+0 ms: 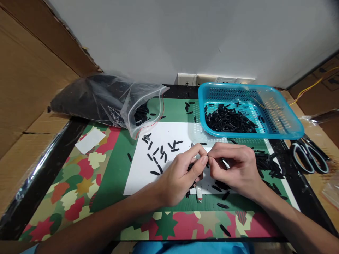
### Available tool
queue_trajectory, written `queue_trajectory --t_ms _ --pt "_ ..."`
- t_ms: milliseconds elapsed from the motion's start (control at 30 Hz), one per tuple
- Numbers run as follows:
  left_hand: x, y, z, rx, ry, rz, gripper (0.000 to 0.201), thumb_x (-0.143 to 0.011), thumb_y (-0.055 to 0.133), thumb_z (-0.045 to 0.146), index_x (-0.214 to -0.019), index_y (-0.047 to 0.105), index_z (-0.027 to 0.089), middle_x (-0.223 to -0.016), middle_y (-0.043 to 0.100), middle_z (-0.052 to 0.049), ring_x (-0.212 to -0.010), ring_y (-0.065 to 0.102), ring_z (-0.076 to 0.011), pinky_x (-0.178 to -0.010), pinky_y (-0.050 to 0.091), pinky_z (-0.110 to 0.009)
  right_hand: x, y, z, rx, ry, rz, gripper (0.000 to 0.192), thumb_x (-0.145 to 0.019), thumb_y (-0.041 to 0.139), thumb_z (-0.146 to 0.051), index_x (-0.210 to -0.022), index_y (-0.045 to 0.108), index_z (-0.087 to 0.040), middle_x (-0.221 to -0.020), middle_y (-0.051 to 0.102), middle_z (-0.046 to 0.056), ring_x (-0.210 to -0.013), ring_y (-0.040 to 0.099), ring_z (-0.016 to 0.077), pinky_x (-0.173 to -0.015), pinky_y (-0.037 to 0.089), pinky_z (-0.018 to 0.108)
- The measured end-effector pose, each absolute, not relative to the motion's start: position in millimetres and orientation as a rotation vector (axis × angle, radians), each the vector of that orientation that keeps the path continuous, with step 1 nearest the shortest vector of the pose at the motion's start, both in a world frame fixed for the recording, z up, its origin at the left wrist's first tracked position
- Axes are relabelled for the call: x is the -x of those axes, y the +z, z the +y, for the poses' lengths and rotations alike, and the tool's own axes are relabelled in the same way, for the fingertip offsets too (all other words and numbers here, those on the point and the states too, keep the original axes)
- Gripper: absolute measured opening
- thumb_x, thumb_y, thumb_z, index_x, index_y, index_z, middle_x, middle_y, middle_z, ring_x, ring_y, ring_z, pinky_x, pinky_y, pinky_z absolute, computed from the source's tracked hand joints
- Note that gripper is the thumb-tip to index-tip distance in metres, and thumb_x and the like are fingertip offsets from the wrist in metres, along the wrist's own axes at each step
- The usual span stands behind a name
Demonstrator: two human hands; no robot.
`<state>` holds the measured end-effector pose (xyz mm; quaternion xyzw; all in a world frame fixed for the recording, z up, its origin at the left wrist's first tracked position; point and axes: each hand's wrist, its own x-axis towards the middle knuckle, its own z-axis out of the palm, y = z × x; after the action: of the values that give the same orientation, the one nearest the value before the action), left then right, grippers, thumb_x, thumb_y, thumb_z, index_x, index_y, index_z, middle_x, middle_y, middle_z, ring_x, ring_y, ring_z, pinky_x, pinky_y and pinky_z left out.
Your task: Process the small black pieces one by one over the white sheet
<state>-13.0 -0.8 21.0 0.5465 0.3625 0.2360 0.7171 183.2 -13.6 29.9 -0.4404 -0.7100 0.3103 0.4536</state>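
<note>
Piece of black stuff [207,157], probably plastic, is right of centre frame, mostly hidden by fingertips. Left hand [182,171] has a narrow grip on it, with spare black bits [190,167] tucked in the palm, I'd guess to save reaching. Right hand [235,162] pinches in just as tight, which makes sense for something so tiny. Slim white tool [199,194] lies under the hands, partly covered. Loose slivers [155,173] are scattered mid-frame on white paper [137,181], where black shows up nicely. Zip bag [92,100], upper left, lies with its mouth towards the paper, likely for easy access. Blue basket [254,135], upper right, corrals a heap. Scissors [308,155] sit far right on the tabletop, handles facing the person.
</note>
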Motion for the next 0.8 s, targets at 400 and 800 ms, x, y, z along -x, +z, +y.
queue_trajectory --t_ms 400,800 --pt "12.6 28.8 1.6 -1.064 0.506 0.684 0.028 -0.107 0.059 0.049 -0.099 0.053 0.023 -0.065 0.048 0.007 -0.051 0.044 -0.0072 -0.045 0.039 -0.015 -186.2 32.4 -13.3 1.141 0.626 -1.757 0.02 -0.088 0.065 -0.009 -0.072 0.068 -0.019 -0.061 0.061 -0.002 -0.053 0.048 0.0105 -0.052 0.037 0.026" --pt "11.8 29.7 5.1 -0.913 0.559 0.603 0.028 -0.108 0.058 0.048 -0.099 0.054 0.022 -0.061 0.051 0.009 -0.043 0.044 -0.0049 -0.041 0.038 -0.013 -187.1 34.8 -18.3 1.09 0.987 -1.674 0.025 -0.107 0.061 -0.024 -0.084 0.069 -0.02 -0.069 0.06 -0.002 -0.06 0.051 0.0111 -0.058 0.039 0.026"
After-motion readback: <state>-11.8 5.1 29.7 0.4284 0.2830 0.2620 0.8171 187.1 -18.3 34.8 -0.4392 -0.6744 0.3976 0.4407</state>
